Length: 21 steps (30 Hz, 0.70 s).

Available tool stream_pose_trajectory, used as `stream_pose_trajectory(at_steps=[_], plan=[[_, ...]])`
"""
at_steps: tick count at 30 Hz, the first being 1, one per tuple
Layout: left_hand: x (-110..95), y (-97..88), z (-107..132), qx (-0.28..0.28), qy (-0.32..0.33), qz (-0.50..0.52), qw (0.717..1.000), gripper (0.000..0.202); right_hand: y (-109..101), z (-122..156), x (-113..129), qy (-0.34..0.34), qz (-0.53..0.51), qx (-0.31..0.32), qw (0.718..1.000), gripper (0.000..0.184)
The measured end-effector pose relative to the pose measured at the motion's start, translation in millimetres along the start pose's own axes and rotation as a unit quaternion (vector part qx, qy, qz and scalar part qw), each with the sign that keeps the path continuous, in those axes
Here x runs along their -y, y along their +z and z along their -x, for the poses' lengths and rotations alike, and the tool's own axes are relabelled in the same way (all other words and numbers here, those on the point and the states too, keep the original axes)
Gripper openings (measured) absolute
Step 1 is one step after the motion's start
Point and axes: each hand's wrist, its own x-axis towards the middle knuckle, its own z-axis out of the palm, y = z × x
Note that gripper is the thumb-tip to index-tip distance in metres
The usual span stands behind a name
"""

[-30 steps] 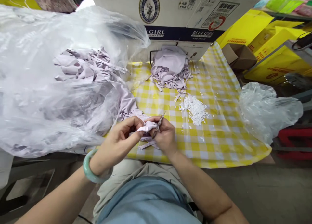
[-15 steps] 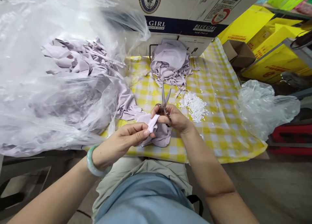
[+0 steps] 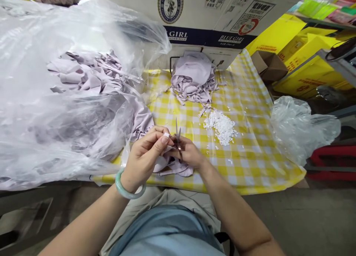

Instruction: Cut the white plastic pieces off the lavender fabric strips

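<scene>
My left hand [image 3: 146, 152], a pale green bangle at its wrist, pinches the edge of a lilac cloth piece [image 3: 178, 170] between thumb and index finger. A small white bit [image 3: 166, 134] shows at the thumb tip. Scissors [image 3: 178, 133] hang on the fingers of my right hand [image 3: 187, 152], their narrowly parted blades pointing away from me. The fingertips of both hands meet at the cloth, so part of it is hidden. Beyond my right hand lies a heap of small white snippets [image 3: 221, 127] on the checked tablecloth [image 3: 244, 152].
At the left, a large clear plastic bag [image 3: 36, 89] spills lilac cloth pieces [image 3: 86, 72]. More lilac pieces [image 3: 194, 70] are stacked against a cardboard beer box [image 3: 205, 18]. A crumpled plastic bag [image 3: 302, 128] sits at the right edge, near yellow boxes [image 3: 303, 81].
Both hands have drawn closer together at the cloth, the right one shifting left and slightly nearer me. The scissor blades have narrowed, and the left wrist has turned.
</scene>
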Motion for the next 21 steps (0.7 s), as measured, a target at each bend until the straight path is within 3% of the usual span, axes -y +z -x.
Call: stream_pose_trajectory(at_steps=[3, 8, 12, 21], plan=[[1.6, 0.8, 3.1, 0.006, 0.026, -0.055, 0.998, 0.024, -15.2, 22.5, 23.2, -0.027, 0.163, -0.03, 0.986, 0.038], [6.3, 6.0, 8.8, 0.019, 0.033, -0.056, 0.998, 0.023, -13.0, 45.5, 47.5, -0.098, 0.444, -0.019, 0.891, 0.044], [9.0, 8.8, 12.0, 0.039, 0.022, -0.042, 0.998, 0.02, -7.7, 49.8, 46.4, -0.13, 0.496, -0.025, 0.858, 0.047], [4.2, 13.3, 12.8, 0.05, 0.01, -0.048, 0.998, 0.022, -10.3, 51.5, 42.0, -0.15, 0.516, -0.04, 0.842, 0.047]])
